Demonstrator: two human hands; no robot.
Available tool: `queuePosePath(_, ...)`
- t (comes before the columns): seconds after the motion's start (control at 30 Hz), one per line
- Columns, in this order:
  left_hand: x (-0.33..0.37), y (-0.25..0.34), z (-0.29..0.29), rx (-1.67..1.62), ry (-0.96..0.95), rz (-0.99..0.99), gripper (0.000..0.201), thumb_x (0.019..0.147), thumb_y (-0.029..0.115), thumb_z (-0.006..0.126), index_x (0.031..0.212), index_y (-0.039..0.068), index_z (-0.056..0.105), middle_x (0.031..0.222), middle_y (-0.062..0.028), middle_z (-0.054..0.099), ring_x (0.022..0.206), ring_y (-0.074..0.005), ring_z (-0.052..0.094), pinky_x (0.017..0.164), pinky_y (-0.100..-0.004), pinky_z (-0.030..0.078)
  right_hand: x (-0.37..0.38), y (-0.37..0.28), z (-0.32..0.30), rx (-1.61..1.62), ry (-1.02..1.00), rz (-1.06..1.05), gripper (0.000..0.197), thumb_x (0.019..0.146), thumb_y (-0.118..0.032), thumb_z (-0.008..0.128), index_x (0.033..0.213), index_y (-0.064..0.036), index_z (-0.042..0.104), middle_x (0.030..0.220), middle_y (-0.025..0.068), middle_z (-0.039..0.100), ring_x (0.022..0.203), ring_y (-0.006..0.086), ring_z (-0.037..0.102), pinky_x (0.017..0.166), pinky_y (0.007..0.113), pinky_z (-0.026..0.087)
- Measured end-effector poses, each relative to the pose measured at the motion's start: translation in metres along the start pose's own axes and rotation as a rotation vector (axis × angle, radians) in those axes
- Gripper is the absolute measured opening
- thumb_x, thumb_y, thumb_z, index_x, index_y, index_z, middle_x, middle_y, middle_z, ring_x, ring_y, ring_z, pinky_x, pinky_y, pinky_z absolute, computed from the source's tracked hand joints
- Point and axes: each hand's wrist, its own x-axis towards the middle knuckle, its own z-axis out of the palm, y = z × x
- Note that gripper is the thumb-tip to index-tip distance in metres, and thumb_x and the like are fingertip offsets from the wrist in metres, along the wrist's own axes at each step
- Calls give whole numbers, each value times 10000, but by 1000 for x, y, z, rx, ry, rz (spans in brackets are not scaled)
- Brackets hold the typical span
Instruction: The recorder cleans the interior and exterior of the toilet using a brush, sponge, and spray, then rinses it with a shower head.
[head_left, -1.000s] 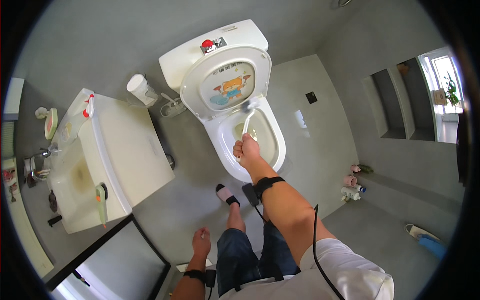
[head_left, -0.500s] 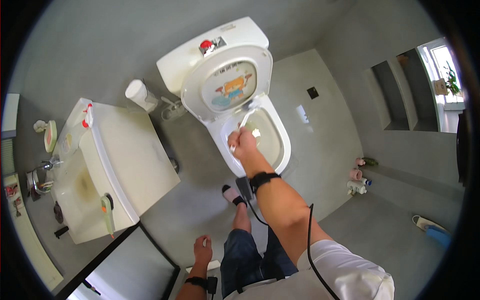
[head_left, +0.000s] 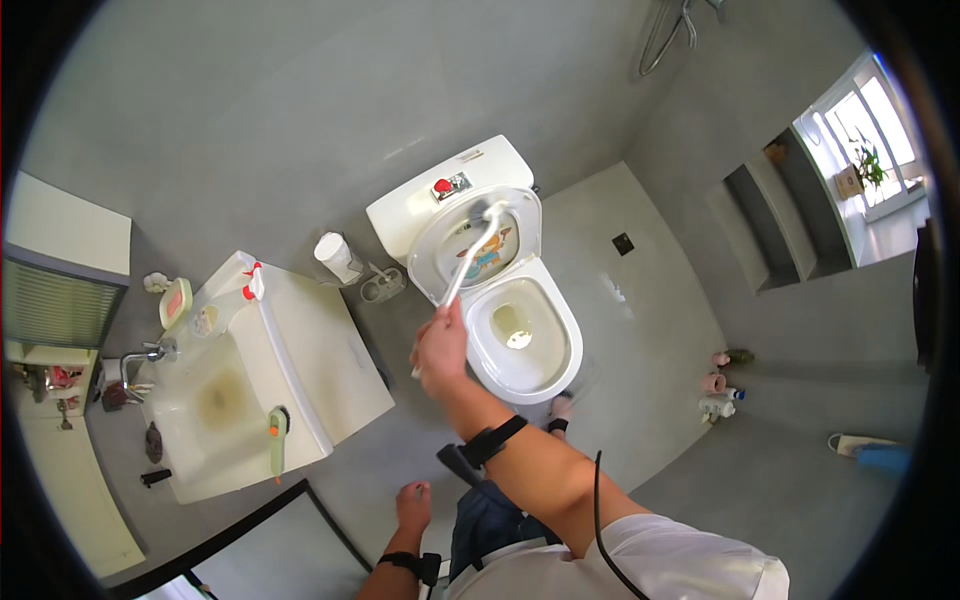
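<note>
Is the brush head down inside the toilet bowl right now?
No, the right hand holds the toilet brush raised, its head up against the open lid, above the toilet bowl.

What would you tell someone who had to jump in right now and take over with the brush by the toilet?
Right hand: gripping the white long-handled toilet brush, lifted out of the bowl, its head blurred near the raised lid.
Left hand: empty, low by the knee.
White ceramic toilet: seat and lid up, some water in the bowl.
Clear brush holder: on the floor beside the white paper roll.
Done: brush is out of the bowl.
Left: cannot tell if scrubbing is finished; the brush is not in its holder.
</note>
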Motion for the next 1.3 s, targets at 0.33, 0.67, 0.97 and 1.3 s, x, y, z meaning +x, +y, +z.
queuePosePath(0.33,-24,-21,-29,-16,35,33,303,957,335,668,1083,66,726,1118,-211,701,1066,-408,647,955,-494,500,15,63,-7,65,-86,-109,477,1118,-221,357,1592,-237,305,627,6,444,422,108,390,367,297,381)
queuePosePath(0.67,-44,-59,-42,74,-24,-139,356,979,373,633,1125,61,722,1170,-202,692,1130,-398,626,1011,-484,474,-12,88,9,-63,-118,-22,472,1126,-267,354,1594,-254,295,610,-17,409,432,100,398,380,273,359)
queuePosePath(0.97,-42,-31,-34,-25,-56,-175,314,985,338,634,1129,73,721,1188,-179,687,1158,-377,610,1029,-457,462,26,152,-2,209,-29,237,349,1120,-285,354,1463,-264,415,704,20,458,494,113,399,413,288,344)
queuePosePath(1.3,-60,-76,-32,7,-125,-244,307,974,337,652,1129,81,722,1190,-175,688,1173,-367,605,1031,-461,460,-7,102,24,319,-51,343,186,1119,-313,368,1216,-203,482,711,15,454,512,112,403,433,280,338)
